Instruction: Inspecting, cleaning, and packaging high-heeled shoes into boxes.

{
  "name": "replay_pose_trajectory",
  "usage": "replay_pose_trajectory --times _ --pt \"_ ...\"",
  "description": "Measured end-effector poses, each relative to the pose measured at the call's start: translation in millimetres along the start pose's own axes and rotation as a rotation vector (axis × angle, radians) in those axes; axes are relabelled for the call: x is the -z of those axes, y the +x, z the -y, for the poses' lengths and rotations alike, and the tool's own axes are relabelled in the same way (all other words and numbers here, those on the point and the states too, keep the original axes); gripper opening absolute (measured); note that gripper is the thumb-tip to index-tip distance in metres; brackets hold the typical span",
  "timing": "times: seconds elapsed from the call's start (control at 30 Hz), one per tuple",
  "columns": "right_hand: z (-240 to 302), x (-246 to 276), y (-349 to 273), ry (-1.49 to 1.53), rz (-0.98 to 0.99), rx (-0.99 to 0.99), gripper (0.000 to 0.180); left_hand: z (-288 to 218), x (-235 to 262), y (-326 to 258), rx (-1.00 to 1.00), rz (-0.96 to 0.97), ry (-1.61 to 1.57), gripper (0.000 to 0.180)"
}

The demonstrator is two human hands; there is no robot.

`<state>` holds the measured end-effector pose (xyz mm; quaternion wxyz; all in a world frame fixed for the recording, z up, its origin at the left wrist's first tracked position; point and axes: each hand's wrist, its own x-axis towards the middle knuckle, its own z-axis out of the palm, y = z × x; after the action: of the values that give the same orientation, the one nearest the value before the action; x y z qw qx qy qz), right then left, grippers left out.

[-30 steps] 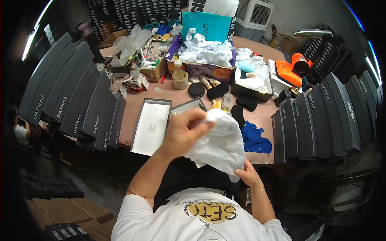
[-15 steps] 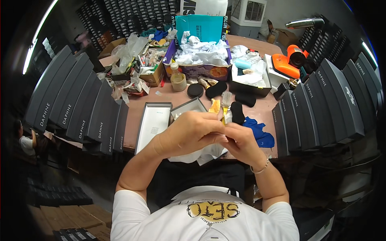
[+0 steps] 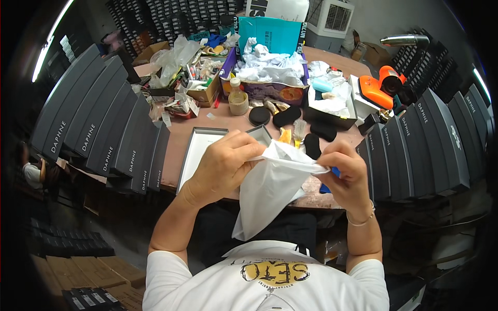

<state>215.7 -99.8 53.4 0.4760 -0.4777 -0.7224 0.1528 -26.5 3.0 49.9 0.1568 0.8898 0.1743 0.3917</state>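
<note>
A white cloth bag (image 3: 270,192) hangs open between my hands, in front of my chest and over the near table edge. My left hand (image 3: 224,163) pinches the bag's left rim. The right rim is gripped by my right hand (image 3: 346,173), which wears a thin bracelet. Behind the bag lies an open grey shoe box (image 3: 199,150) on the brown table (image 3: 228,122). What is inside the bag is hidden.
Rows of upright dark grey shoe boxes stand at the left (image 3: 98,129) and right (image 3: 430,145). Further back sit a purple box of white paper (image 3: 270,72), a small bottle (image 3: 237,98), black insoles (image 3: 286,116), a brush (image 3: 299,129) and an orange tool (image 3: 378,90).
A second ago the white bag was a bunched bundle in both hands. My hands then closed together over it and have now drawn apart, spreading the bag's mouth.
</note>
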Motion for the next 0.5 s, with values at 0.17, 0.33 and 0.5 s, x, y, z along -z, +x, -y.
replay_pose_trajectory --times 0.17,0.33,0.5 --pt "-14 -4 16 0.324 0.296 -0.033 0.020 -4 9 5 0.293 0.193 -0.513 0.015" --pt "-11 -8 17 0.322 0.347 -0.187 0.022 6 2 -4 0.217 0.196 -0.442 0.028" --pt "-5 -3 17 0.349 0.218 -0.164 0.021 16 -24 -32 0.401 0.000 -1.239 0.090"
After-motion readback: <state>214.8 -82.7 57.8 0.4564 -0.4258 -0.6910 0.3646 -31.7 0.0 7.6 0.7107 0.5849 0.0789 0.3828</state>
